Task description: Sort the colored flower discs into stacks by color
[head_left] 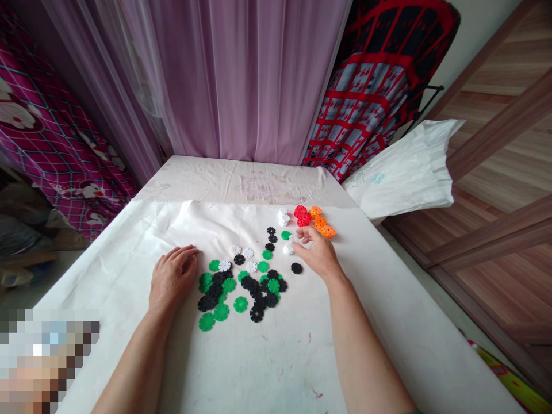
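My left hand [173,275] rests on the white cloth, palm down with its fingers loosely extended, left of the loose discs; it holds nothing. My right hand [317,251] is at the right of the discs, thumb and fingertips around a white notched snowflake disc [293,237]. Just below its fingertips lies another white disc [288,249], and a green disc [285,235] is just left. A black disc [296,268] lies alone below this hand. Between my hands spread several green discs [240,304], black discs [257,313] and white discs [251,267], some overlapping.
Beyond my right hand sit small groups of white discs [283,217], red discs [302,216] and orange discs [320,222]. A white bag [401,172] stands at the table's right edge. Purple curtains [245,80] hang behind the cloth-covered table [250,368].
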{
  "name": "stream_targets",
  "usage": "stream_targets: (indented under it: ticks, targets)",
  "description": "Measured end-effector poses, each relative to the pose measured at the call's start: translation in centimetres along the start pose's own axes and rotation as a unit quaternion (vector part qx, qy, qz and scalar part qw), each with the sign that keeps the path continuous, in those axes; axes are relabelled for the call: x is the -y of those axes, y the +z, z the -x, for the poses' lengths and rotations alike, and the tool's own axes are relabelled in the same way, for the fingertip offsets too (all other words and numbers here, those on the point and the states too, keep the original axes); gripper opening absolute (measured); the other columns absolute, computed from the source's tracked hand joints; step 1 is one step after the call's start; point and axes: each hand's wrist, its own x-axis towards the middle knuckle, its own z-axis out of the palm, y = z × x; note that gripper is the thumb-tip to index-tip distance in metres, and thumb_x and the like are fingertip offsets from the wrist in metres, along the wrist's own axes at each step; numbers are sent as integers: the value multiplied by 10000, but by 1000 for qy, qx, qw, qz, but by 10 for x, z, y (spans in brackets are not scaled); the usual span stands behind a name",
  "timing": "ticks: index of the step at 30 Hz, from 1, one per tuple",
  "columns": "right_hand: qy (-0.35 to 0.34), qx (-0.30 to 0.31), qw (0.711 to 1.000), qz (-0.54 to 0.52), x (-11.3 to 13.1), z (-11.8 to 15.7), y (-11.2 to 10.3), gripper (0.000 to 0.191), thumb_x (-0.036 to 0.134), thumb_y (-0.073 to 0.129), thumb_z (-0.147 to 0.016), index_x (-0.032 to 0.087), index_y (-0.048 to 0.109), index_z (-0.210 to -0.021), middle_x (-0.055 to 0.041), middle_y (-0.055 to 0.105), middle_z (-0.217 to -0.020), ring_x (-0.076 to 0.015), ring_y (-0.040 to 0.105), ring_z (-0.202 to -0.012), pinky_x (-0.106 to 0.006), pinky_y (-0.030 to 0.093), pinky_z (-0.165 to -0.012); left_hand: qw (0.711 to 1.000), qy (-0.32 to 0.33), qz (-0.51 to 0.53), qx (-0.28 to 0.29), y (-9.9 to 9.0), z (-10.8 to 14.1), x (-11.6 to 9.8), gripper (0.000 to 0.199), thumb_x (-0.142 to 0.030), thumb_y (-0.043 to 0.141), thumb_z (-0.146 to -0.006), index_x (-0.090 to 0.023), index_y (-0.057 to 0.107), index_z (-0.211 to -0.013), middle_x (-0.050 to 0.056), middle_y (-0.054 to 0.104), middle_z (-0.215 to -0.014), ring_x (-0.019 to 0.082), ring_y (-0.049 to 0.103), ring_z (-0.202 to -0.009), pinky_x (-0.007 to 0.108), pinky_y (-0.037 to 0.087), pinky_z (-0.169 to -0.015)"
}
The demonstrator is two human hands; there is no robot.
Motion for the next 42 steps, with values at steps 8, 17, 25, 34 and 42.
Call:
stream_targets:
  ticks: [8, 17, 25, 34, 42]
  targets:
    - [8, 19, 998, 65, -12, -1, 6, 250, 244, 675, -699, 249, 634, -946, 6, 708, -956, -165, 628, -816, -304, 471, -760, 1000, -3, -1, -2, 0, -2, 0, 407, -415, 396, -888, -244, 724, -1057, 66, 705, -1241, 307, 591, -1222, 489, 445, -1041]
    - [-10, 35, 994, 101, -11, 1, 10, 267, 205, 679, -728, 249, 648, -989, -2, 707, -1019, -176, 635, -875, -305, 465, -796, 1000, 2, 2, -4, 0, -2, 0, 412, -412, 392, -889, -238, 726, -1057, 72, 706, -1236, 312, 594, -1217, 497, 450, -1036]
    - [-67, 25, 992, 104, 16, 7, 14, 165, 157, 586, -812, 241, 695, -904, -10, 718, -970, -169, 631, -848, -299, 467, -804, 1000, 4, -2, -2, 0, -2, -1, 412, -411, 396, -894, -238, 726, -1071, 65, 703, -1245, 302, 595, -1214, 481, 445, -1041]
    - [-194, 189, 950, 155, 55, 34, 54, 168, 211, 681, -809, 254, 707, -969, -19, 744, -985, -225, 589, -1042, -327, 425, -853, 1000, 1, -4, -5, 0, 0, -1, 399, -397, 397, -902, -237, 723, -1067, 51, 705, -1245, 287, 588, -1223, 464, 446, -1043]
    - [-183, 177, 954, 157, 55, 34, 64, 216, 191, 664, -786, 224, 660, -999, -40, 729, -974, -227, 602, -981, -343, 426, -844, 1000, -3, -2, 0, 0, -1, -1, 392, -381, 408, -892, -233, 724, -1072, 56, 703, -1249, 298, 586, -1230, 483, 445, -1043]
